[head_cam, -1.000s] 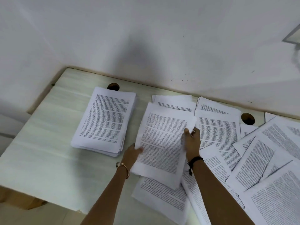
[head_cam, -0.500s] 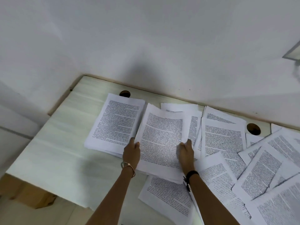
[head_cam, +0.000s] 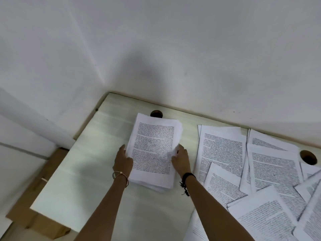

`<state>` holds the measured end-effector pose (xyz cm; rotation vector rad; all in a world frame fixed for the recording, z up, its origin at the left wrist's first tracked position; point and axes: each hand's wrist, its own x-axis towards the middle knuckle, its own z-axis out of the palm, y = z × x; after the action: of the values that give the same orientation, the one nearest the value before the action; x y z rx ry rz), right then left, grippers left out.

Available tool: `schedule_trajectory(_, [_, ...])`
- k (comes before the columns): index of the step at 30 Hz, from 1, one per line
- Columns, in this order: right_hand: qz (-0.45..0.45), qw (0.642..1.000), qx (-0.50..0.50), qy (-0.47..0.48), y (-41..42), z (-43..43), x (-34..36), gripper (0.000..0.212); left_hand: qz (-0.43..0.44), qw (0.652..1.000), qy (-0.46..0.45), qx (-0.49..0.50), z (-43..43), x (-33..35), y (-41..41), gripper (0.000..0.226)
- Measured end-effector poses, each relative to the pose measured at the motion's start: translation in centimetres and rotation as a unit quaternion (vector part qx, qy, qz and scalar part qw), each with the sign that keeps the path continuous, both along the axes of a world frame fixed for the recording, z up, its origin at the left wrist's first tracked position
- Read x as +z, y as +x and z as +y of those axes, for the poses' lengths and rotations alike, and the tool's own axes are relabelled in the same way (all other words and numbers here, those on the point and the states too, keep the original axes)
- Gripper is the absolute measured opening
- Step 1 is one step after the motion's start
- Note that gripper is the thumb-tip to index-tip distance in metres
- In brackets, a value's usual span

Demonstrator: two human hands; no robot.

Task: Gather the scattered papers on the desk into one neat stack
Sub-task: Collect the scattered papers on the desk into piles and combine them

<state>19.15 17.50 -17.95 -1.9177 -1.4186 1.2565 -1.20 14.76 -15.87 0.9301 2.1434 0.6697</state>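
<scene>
- The stack of papers (head_cam: 152, 152) lies on the pale bench (head_cam: 83, 171), near its back edge — partly covering a round cable hole (head_cam: 156, 113).
- Left hand (head_cam: 123, 162) and right hand (head_cam: 180, 160) press its two long sides, each grip closed on the stack.
- Loose sheets (head_cam: 251, 171) overlap, scattered, well to the right.

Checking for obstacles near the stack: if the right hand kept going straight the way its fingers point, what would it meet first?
The right hand points up and slightly left along the paper stack edge it grips; beyond lies bare desk, then probably the wall.
</scene>
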Motion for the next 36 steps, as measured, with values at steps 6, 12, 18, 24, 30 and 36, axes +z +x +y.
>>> schedule_trajectory(6, [-0.137, 0.99, 0.015, 0.012, -1.9, 0.2, -2.0, 0.05, 0.056, 0.994, -0.063, -0.076, 1.6, -2.7, -2.1, 0.061])
schedule_trajectory(12, [-0.178, 0.982, 0.06, 0.036, -0.8, -0.6, -2.5, 0.044, 0.104, 0.989, -0.078, -0.072, 1.0, -2.2, 0.0, 0.065])
schedule_trajectory(18, [-0.156, 0.983, -0.021, 0.094, 4.3, -4.1, -2.2, 0.043, 0.173, 0.975, 0.074, -0.119, -1.0, -2.3, 5.6, 0.053])
schedule_trajectory(24, [-0.194, 0.97, -0.09, 0.114, 13.1, -9.3, -2.6, 0.042, 0.152, 0.972, 0.113, -0.141, -4.6, -2.5, 13.7, 0.047])
schedule_trajectory(30, [-0.2, 0.968, -0.115, 0.102, 24.5, -14.4, -2.4, 0.054, 0.148, 0.971, 0.095, -0.16, -9.7, -3.3, 22.2, 0.036])
schedule_trajectory(36, [-0.331, 0.943, -0.027, -0.005, 34.5, -16.7, -3.0, 0.09, -0.001, 0.991, 0.039, -0.129, -14.8, -3.7, 31.0, 0.012])
